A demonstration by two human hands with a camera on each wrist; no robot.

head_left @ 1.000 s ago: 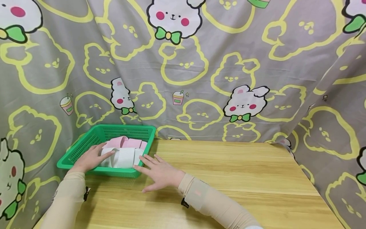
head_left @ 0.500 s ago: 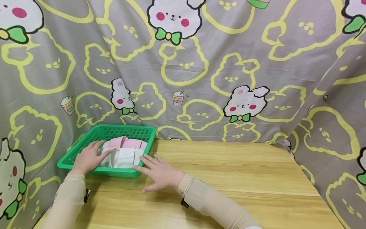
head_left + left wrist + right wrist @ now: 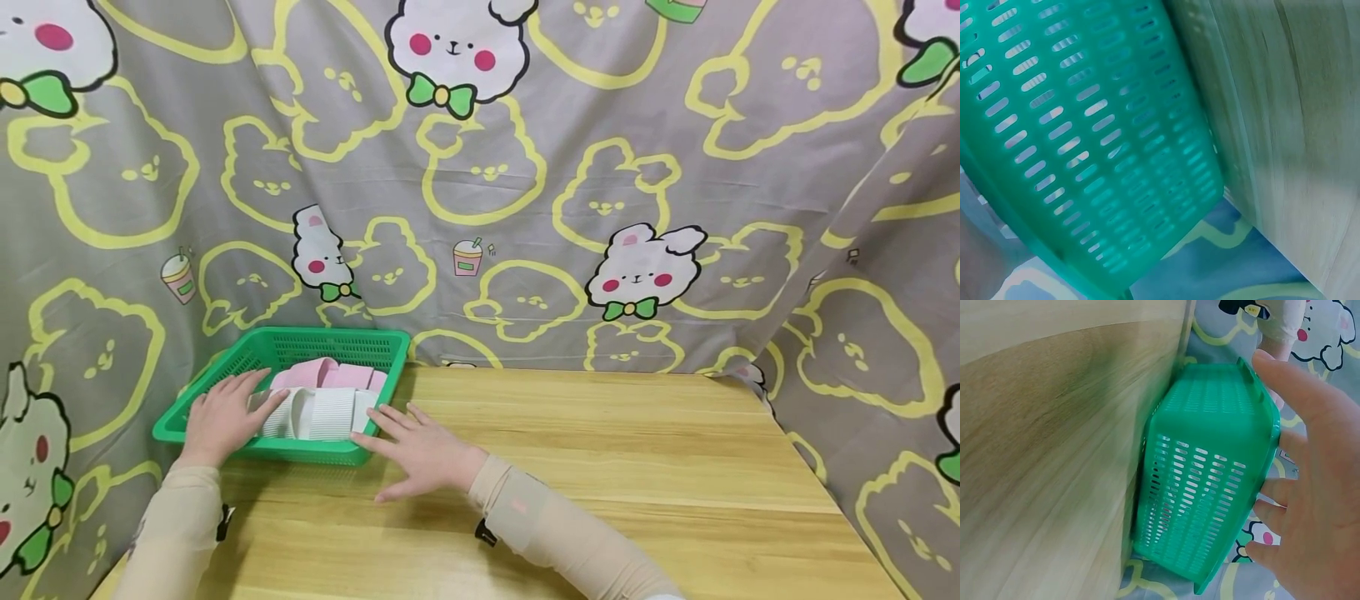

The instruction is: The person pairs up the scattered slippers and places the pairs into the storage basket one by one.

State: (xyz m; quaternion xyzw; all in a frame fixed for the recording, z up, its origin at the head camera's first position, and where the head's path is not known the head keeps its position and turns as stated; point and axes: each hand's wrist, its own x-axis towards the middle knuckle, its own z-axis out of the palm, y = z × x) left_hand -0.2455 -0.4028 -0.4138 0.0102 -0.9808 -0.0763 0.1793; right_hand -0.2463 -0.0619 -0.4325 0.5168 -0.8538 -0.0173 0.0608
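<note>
A green plastic basket (image 3: 277,450) with slotted walls stands at the back left of the table. Inside it lie white ribbed pieces (image 3: 332,414) with raised, curved bands, and pink ones (image 3: 345,375) of like shape behind them; their kind is not clear. Over the basket's front left part, my left hand (image 3: 219,421) has its fingers extended, with the thumb by the left end of the white pieces. Only a blurred edge of that hand shows in the left wrist view. My right hand (image 3: 427,454) is spread at the front right corner, fingertips at the rim; it holds nothing.
A wooden table (image 3: 600,467) lies under the basket and stretches to the right. A grey curtain (image 3: 510,192) with yellow outlines and white rabbits hangs behind and at both sides, close to the basket's back and left.
My left hand has shifted a little to the left over the basket, its thumb drawing back across the white pieces. The right hand and the basket stay nearly where they were.
</note>
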